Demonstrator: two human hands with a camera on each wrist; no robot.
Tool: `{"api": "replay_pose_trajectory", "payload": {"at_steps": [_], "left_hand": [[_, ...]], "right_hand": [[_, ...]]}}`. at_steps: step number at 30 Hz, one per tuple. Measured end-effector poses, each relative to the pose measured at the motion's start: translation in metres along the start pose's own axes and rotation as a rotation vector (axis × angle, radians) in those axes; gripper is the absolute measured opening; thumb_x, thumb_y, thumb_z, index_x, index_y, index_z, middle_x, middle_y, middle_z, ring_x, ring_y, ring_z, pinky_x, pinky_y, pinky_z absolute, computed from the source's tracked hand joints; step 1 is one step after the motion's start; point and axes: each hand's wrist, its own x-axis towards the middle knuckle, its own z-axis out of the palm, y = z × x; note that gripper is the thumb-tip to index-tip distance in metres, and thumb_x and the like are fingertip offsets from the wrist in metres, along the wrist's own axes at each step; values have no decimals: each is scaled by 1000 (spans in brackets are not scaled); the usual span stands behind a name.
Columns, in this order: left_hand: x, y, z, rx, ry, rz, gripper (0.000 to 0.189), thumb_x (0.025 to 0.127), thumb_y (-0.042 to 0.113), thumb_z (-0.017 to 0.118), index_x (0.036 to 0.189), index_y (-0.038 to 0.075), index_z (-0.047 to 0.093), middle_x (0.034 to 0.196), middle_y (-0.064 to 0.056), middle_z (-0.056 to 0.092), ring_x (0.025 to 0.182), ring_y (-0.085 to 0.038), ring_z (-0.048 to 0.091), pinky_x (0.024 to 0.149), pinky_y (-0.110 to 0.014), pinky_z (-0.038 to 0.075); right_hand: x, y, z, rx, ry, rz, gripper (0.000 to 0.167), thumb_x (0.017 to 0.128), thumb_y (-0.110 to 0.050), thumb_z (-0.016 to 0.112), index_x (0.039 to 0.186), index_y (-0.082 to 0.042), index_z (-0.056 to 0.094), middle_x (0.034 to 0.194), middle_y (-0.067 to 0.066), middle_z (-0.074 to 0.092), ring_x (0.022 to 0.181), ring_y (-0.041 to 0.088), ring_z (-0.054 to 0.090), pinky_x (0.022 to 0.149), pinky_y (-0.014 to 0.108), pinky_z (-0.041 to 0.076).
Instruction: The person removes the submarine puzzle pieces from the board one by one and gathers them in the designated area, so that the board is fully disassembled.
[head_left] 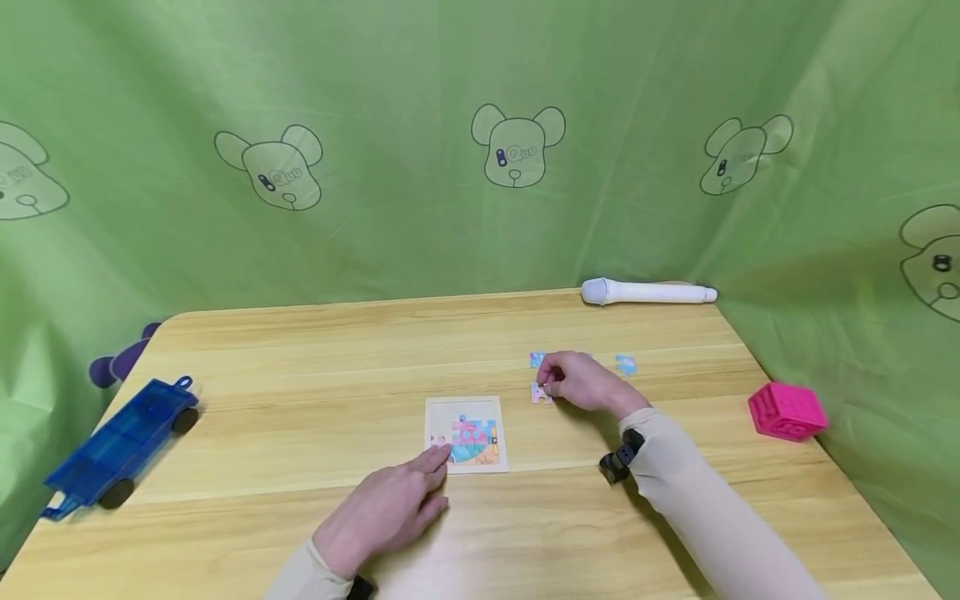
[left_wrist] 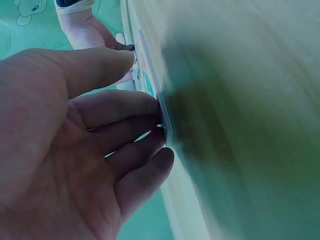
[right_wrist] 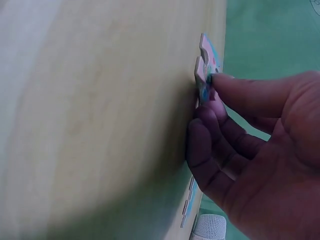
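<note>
A square puzzle board with a pale frame lies on the table, its lower part filled with joined pink, teal and blue pieces. My left hand reaches its left edge; the fingers touch the rim and the thumb stands apart. To the right of the board, my right hand pinches a small jigsaw piece between thumb and fingertips, close over the table. A pink jigsaw piece shows right below those fingertips. Beyond the hand lie a blue-pink piece and a light blue piece.
A white toy microphone lies along the table's back edge. At the right edge sits a pink cube. A blue toy wagon stands on the left, with a purple object behind it. Green curtain surrounds the table.
</note>
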Motion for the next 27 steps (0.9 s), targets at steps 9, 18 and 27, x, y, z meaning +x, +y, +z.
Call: {"api": "replay_pose_trajectory", "payload": {"at_steps": [9, 18, 27], "left_hand": [[0, -2, -1, -18, -15, -7, 44, 98, 22, 61, 132, -6, 57, 148, -16, 44, 133, -28, 45, 104, -42, 43], [0, -1, 0, 6, 3, -4, 42, 97, 22, 62, 131, -3, 60, 145, -16, 48, 129, -28, 49, 100, -42, 47], [0, -2, 0, 18, 8, -9, 44, 97, 24, 62, 132, -3, 59, 145, -16, 47, 129, -27, 49, 99, -41, 48]], "right_hand": [[-2, -5, 0, -7, 10, -22, 3, 92, -2, 62, 95, -2, 65, 84, 4, 58, 77, 18, 53, 70, 33, 47], [-5, -39, 17, -11, 28, -152, 4, 95, -8, 62, 96, -6, 65, 86, -1, 58, 80, 16, 53, 72, 32, 49], [-5, -78, 39, 1, -96, -229, 7, 95, -7, 63, 101, -7, 64, 89, -2, 58, 81, 13, 53, 74, 31, 49]]}}
